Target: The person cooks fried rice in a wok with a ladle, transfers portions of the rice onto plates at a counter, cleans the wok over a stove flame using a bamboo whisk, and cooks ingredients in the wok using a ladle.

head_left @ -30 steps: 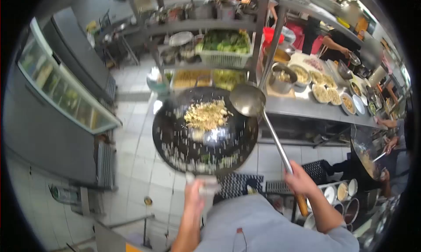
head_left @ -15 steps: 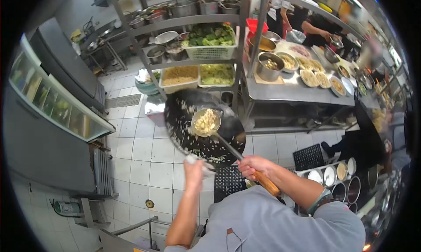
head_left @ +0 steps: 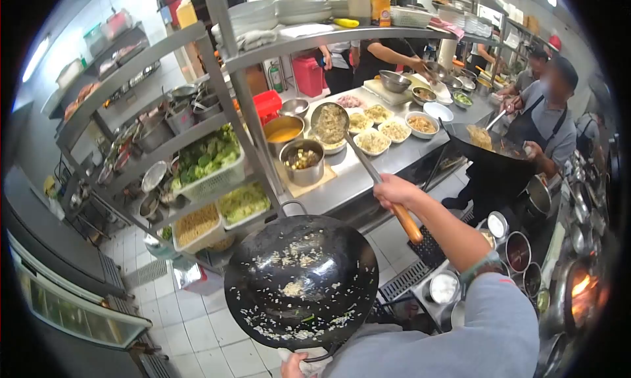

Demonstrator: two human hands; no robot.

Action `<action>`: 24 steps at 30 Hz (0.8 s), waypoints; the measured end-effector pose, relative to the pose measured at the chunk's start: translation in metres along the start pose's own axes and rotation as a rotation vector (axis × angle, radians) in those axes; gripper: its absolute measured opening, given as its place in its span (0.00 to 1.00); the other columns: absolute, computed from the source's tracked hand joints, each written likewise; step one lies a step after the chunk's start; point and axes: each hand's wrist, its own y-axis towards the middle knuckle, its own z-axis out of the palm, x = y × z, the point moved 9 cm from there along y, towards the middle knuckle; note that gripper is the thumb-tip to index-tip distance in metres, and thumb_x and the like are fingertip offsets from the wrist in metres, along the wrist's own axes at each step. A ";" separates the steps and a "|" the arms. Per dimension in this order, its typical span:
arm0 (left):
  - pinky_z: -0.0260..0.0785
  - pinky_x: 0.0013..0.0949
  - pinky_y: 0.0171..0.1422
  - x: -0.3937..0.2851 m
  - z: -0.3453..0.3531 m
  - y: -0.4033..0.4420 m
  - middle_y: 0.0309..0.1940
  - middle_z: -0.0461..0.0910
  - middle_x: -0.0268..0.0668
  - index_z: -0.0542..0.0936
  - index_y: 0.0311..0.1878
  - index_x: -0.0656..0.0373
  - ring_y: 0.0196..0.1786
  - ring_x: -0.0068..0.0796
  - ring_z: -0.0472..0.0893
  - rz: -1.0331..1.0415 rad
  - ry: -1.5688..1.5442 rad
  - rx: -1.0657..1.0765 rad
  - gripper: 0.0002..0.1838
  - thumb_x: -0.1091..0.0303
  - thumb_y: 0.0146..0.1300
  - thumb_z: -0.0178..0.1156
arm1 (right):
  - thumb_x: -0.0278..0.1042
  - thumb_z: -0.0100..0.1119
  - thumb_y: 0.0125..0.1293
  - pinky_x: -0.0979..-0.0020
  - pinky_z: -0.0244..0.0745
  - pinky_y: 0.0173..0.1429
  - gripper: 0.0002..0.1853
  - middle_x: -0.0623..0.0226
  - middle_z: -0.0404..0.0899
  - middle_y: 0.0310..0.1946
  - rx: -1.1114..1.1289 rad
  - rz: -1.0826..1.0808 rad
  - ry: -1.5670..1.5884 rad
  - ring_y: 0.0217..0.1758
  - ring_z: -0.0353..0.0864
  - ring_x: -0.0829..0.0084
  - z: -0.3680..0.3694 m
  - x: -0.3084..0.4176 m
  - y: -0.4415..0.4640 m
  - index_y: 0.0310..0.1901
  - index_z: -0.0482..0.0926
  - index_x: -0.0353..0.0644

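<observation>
My right hand (head_left: pixel 393 192) is wrapped round the long handle of a metal ladle (head_left: pixel 330 123), near its wooden end. The ladle's bowl is full of fried rice and hangs over the plates at the steel counter's near edge. At the bottom, my left hand (head_left: pixel 294 364) grips the near handle of a black wok (head_left: pixel 299 246) through a white cloth (head_left: pixel 314 365). Scattered rice grains and a few green bits cling to the wok's inner surface. Beside the ladle stand several plates of food, among them a plate of noodles (head_left: pixel 373 142), and a steel pot (head_left: pixel 302 169).
A steel shelf rack (head_left: pixel 161 148) with a broccoli basket (head_left: pixel 213 174) stands left of the counter (head_left: pixel 342 192). Co-workers stand behind the counter. At right, a person (head_left: pixel 549 115) holds another wok (head_left: pixel 490 144). Flames (head_left: pixel 582 292) burn at the far right.
The view has turned right. My right hand has lifted the ladle of rice out of the wok and over to the counter. Most food has left the wok, which my left hand still holds.
</observation>
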 end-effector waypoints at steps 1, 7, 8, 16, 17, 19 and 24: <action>0.66 0.32 0.33 0.003 0.009 0.010 0.32 0.77 0.28 0.78 0.36 0.49 0.35 0.21 0.74 -0.062 -0.088 0.009 0.06 0.61 0.58 0.57 | 0.30 0.49 0.57 0.70 0.64 0.13 0.06 0.72 0.64 0.15 -0.047 -0.035 -0.064 0.12 0.65 0.78 -0.016 0.000 0.037 0.34 0.66 0.39; 0.67 0.31 0.33 0.019 0.036 0.079 0.34 0.77 0.33 0.77 0.38 0.52 0.36 0.29 0.77 -0.189 0.007 0.027 0.09 0.62 0.55 0.58 | 0.28 0.50 0.55 0.57 0.76 0.33 0.13 0.47 0.79 0.26 -0.217 -0.057 -0.610 0.29 0.82 0.52 -0.058 -0.014 0.171 0.41 0.67 0.31; 0.68 0.32 0.34 0.019 0.041 0.083 0.34 0.78 0.33 0.77 0.38 0.53 0.37 0.29 0.77 -0.191 -0.004 0.026 0.09 0.62 0.55 0.58 | 0.27 0.50 0.55 0.56 0.78 0.40 0.14 0.42 0.80 0.30 -0.253 -0.054 -0.707 0.36 0.83 0.47 -0.059 -0.018 0.175 0.43 0.67 0.30; 0.75 0.37 0.45 0.005 0.037 0.073 0.34 0.80 0.37 0.77 0.40 0.58 0.40 0.34 0.81 0.070 0.139 -0.013 0.09 0.69 0.58 0.53 | 0.26 0.49 0.58 0.51 0.73 0.50 0.13 0.40 0.79 0.36 -0.381 -0.117 -0.819 0.45 0.80 0.45 -0.078 -0.032 0.161 0.45 0.65 0.33; 0.75 0.37 0.45 -0.022 0.056 0.061 0.35 0.81 0.37 0.78 0.40 0.58 0.40 0.34 0.81 0.325 0.400 0.021 0.09 0.69 0.57 0.53 | 0.26 0.49 0.58 0.51 0.73 0.50 0.14 0.39 0.79 0.36 -0.419 -0.123 -0.761 0.45 0.80 0.44 -0.084 -0.027 0.145 0.45 0.65 0.33; 0.75 0.35 0.43 0.007 0.057 0.064 0.34 0.81 0.37 0.78 0.40 0.57 0.41 0.33 0.81 -0.278 -0.103 -0.101 0.10 0.68 0.55 0.55 | 0.26 0.49 0.57 0.50 0.72 0.50 0.14 0.37 0.78 0.36 -0.452 -0.106 -0.708 0.44 0.79 0.43 -0.097 -0.027 0.118 0.45 0.65 0.32; 0.75 0.38 0.40 -0.025 0.098 0.030 0.38 0.81 0.38 0.77 0.43 0.55 0.41 0.36 0.81 -0.294 0.015 -0.043 0.14 0.65 0.54 0.55 | 0.28 0.51 0.57 0.49 0.70 0.52 0.17 0.34 0.77 0.36 -0.568 -0.046 -0.585 0.44 0.76 0.38 -0.148 -0.051 0.062 0.46 0.63 0.30</action>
